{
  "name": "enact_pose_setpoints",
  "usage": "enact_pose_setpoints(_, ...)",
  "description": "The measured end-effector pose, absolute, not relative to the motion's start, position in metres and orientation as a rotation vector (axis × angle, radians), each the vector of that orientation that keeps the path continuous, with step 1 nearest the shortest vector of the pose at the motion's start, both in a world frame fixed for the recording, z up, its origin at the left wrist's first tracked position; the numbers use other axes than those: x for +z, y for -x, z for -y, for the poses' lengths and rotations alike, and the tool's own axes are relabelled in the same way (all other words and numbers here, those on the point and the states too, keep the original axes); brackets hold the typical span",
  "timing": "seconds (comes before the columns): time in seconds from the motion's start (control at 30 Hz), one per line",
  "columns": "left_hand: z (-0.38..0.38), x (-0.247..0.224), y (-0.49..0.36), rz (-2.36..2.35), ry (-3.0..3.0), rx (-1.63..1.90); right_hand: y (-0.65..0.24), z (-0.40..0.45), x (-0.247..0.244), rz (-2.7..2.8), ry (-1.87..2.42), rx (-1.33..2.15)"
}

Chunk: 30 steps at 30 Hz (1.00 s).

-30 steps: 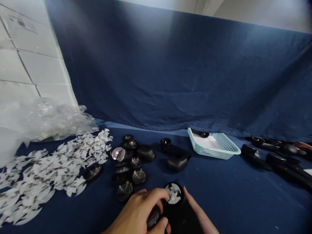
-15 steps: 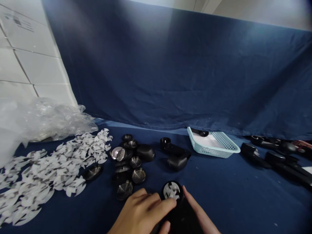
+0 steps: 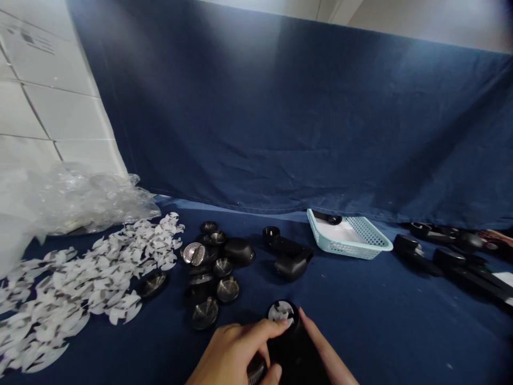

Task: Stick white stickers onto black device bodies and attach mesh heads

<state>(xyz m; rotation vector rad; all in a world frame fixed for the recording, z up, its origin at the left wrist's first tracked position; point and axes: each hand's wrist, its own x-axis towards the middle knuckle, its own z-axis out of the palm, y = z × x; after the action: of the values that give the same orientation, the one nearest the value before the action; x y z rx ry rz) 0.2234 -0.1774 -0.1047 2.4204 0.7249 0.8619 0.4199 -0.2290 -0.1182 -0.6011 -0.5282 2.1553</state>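
Black plastic casing [image 3: 295,355]: gripped, right hand [image 3: 326,350]. White bladed plastic disc [image 3: 278,309]: inside its round end, apparently seated, left hand's [image 3: 228,350] index finger upon it; dark ribbed part [image 3: 256,372] clasped beneath. Unplaced: loose white plastic pieces [image 3: 94,278], left of grip.

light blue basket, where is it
In the head view, the light blue basket sits right of centre, below the hanging curtain and beyond the right hand.
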Motion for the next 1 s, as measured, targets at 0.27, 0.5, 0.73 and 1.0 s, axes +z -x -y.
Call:
enact_pose_setpoints(0.27,0.186,-0.087,-0.224,-0.826,-2.478,0.952,-0.407,0.214,-0.149,0.47,0.687,2.217)
enact_pose_setpoints(0.5,0.19,-0.073,-0.22,-0.885,-2.422,0.936,-0.414,0.216,-0.151,0.493,0.696,2.258)
enact_pose_setpoints(0.73,0.184,-0.076,-0.219,-0.888,-2.455,0.876,-0.415,0.216,-0.15,0.49,0.673,2.29)
enact_pose_setpoints(1.0,0.184,-0.079,-0.224,-0.966,-2.386,0.775,-0.415,0.219,-0.15,0.444,0.707,2.227)
